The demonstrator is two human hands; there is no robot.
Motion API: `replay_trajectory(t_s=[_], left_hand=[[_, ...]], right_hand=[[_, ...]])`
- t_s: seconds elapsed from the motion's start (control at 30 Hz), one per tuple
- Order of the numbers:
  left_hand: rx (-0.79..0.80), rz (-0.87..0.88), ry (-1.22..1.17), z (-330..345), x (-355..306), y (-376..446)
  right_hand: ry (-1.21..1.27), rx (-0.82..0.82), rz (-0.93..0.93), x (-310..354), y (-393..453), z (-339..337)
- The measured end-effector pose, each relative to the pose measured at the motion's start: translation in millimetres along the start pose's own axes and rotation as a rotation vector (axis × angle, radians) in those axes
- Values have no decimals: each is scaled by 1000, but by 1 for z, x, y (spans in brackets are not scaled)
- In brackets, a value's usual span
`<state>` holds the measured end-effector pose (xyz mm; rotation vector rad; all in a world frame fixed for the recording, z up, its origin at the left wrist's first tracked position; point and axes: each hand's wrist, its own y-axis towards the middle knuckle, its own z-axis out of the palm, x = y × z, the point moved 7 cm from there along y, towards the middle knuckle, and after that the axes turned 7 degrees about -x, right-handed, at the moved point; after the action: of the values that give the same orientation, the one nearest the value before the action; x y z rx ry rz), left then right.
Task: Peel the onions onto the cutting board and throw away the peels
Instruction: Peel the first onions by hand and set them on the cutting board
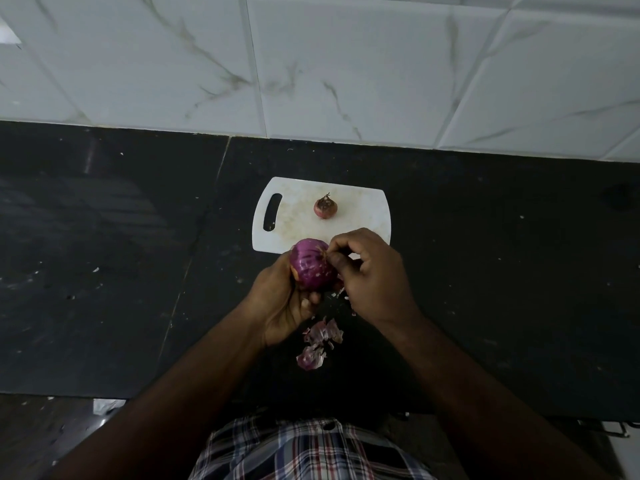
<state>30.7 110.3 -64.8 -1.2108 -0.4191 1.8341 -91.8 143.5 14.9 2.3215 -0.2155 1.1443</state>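
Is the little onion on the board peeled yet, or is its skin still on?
Skin on. The little onion sits on the board with dull brownish skin and a dry tuft on top, untouched by either hand.

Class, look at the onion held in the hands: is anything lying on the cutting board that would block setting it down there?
Only partly. The small unpeeled onion sits on the cutting board right of centre. The board's bare left and near parts look free, so the held onion, cupped in the left hand and picked at by the right hand, could probably land there.
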Motion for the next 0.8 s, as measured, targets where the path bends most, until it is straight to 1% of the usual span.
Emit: replay_trajectory(t_s=[0.03,0.07,0.1,0.13,0.2,0.23,0.27,0.3,0.37,0.47,0.53,0.6,0.7,0.77,0.8], left_hand=[[-25,17,27,0,-2,0],[-47,29,46,-1,-3,-1],[-60,35,56,-2,-3,-1],[-63,36,56,-2,-3,-2],[-54,31,41,-3,-3,-4],[-50,28,34,-4,-3,-4],[-47,24,30,-4,-3,-4],[-44,21,26,-3,-3,-5],[-34,10,14,-2,-4,-5],[-20,-2,13,0,-3,-5],[-28,8,24,0,-3,-4],[-53,28,42,-1,-4,-2],[-147,98,94,-5,-8,-1],[-235,165,144,-5,-12,-2],[-275,199,165,-6,-14,-3]], right_hand=[[-52,-13,-22,-1,-2,2],[-86,-20,-1,-4,-3,5],[-80,-26,77,-11,-4,7],[-6,-36,212,-20,-5,7],[256,-33,496,-34,-8,9],[379,-12,590,-37,-10,9],[408,24,602,-36,-8,6],[363,50,558,-35,-6,2],[204,91,368,-26,-2,-7],[194,182,233,-14,-3,-5],[121,140,165,-12,-2,-3],[34,50,101,-9,-2,-4],[-78,-28,22,-3,-6,-1],[-118,-49,57,-7,-9,2],[-101,-49,122,-11,-11,4]])
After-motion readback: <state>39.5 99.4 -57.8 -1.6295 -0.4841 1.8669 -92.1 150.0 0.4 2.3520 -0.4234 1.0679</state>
